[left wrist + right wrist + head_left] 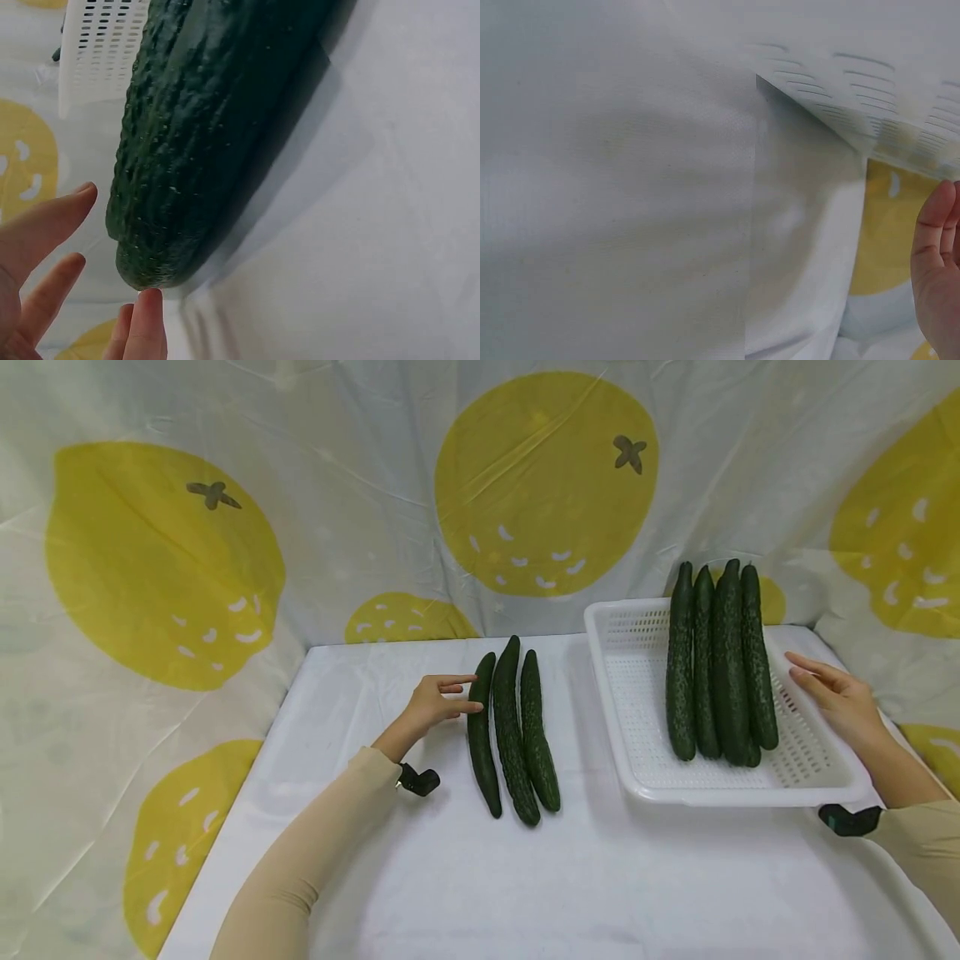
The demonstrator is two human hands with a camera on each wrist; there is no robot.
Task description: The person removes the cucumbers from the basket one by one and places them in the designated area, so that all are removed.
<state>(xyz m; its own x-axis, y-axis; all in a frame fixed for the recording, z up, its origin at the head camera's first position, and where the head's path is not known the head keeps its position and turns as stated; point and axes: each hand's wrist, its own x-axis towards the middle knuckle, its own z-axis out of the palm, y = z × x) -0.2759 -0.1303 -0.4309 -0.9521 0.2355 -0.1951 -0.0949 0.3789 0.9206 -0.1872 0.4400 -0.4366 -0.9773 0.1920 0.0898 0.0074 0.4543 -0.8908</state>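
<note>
The leftmost cucumber (483,747) on the white tablecloth (637,885) is best gripped nearer its middle—the left hand (429,703) is spread at its far half—while the right hand (846,703), fingers extended beside the perforated white basket (738,796), could steady it.

Lighting over the bench (465,893) is soft, even and moderately bright; its source cannot be placed. Faint, soft-edged shadows lie beside the white basket (720,797), toward the bench's right edge, and beside the left sleeve (300,852), toward the left edge. Left wrist view: cool-toned, cucumber (187,150) skin legible, darker shadow along one side. Right wrist view: dim, hazy — low contrast, white cloth (615,247) banded with diffuse shadow.
</note>
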